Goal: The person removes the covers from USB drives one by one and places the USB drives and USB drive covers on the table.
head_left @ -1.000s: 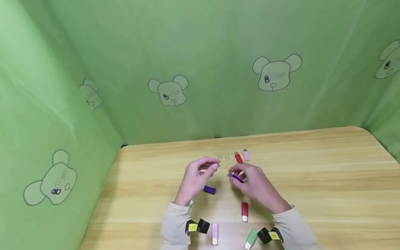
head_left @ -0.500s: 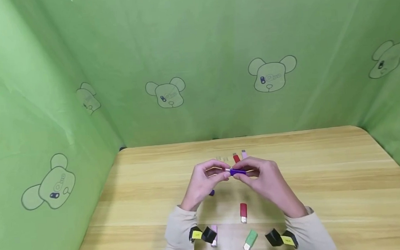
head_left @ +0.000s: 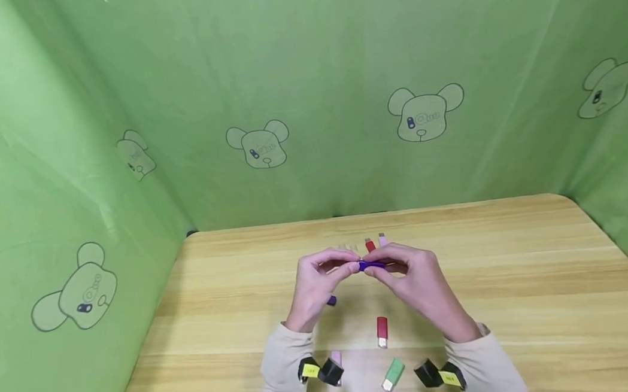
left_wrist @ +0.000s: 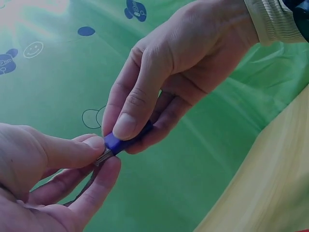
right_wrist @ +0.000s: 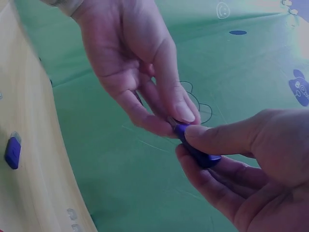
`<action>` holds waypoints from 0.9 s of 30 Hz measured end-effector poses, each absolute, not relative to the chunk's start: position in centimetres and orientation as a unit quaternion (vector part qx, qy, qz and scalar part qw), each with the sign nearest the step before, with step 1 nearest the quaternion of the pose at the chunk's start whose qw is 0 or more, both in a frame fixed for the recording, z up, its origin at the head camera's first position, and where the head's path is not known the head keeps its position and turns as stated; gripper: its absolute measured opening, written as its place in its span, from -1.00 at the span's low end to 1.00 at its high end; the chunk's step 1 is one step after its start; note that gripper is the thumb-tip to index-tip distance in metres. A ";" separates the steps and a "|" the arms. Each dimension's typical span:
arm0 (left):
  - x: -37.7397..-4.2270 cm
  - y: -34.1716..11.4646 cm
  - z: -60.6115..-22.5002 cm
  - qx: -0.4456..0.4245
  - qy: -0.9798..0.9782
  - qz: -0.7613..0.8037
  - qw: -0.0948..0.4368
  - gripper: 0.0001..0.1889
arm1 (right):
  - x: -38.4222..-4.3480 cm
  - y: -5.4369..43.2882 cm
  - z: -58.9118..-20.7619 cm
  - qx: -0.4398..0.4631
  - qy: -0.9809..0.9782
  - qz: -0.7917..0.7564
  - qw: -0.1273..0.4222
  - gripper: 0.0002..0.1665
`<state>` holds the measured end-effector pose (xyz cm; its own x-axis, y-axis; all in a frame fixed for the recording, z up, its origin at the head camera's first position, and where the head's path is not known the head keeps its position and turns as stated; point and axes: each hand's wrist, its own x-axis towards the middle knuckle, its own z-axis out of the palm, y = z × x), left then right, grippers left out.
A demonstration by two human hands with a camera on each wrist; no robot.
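Above the table, both hands meet on one purple USB flash drive (head_left: 371,265). My right hand (head_left: 416,276) grips its purple body between thumb and fingers, as the right wrist view shows on the drive (right_wrist: 193,151). From the other side, my left hand (head_left: 316,280) pinches the drive's metal plug end with thumb and fingertips. Part of that metal (left_wrist: 103,156) shows between the left fingertips in the left wrist view; the rest of the end is covered. A second purple USB drive (right_wrist: 13,152) lies on the table, partly behind the left hand in the head view.
A red drive (head_left: 382,331), a green drive (head_left: 394,374) and a pink drive (head_left: 337,357), partly behind the left wrist camera, lie nearer the body. Beyond the hands lie another red drive (head_left: 370,246), another pink drive (head_left: 382,238) and small clear pieces (right_wrist: 72,214). Green curtains (head_left: 306,70) surround the table.
One second ago the hands were apart, with the purple drive in the right hand only. They came together, and the left fingertips now pinch the plug end, covering more of it than half a second ago.
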<state>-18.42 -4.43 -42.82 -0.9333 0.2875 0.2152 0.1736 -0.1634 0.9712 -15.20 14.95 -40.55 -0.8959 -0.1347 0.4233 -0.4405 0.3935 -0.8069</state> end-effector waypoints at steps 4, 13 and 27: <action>-18.3 -4.3 -42.5 0.192 0.657 0.728 0.035 -0.84 | -15.1 15.5 -40.3 0.177 -0.827 0.514 0.142 -0.74; -18.1 -4.4 -42.3 0.174 0.667 0.724 0.016 -0.85 | -14.7 15.0 -40.4 0.152 -0.808 0.547 0.160 -0.79; -18.1 -4.7 -41.9 0.174 0.673 0.718 0.030 -0.87 | -14.8 15.0 -40.1 0.136 -0.812 0.553 0.130 -0.82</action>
<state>-18.07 -4.67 -41.91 -0.9375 0.2770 0.2107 0.1921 -0.0928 0.9770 -14.79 14.99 -40.14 -0.9294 -0.0774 0.3608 -0.3641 0.3508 -0.8628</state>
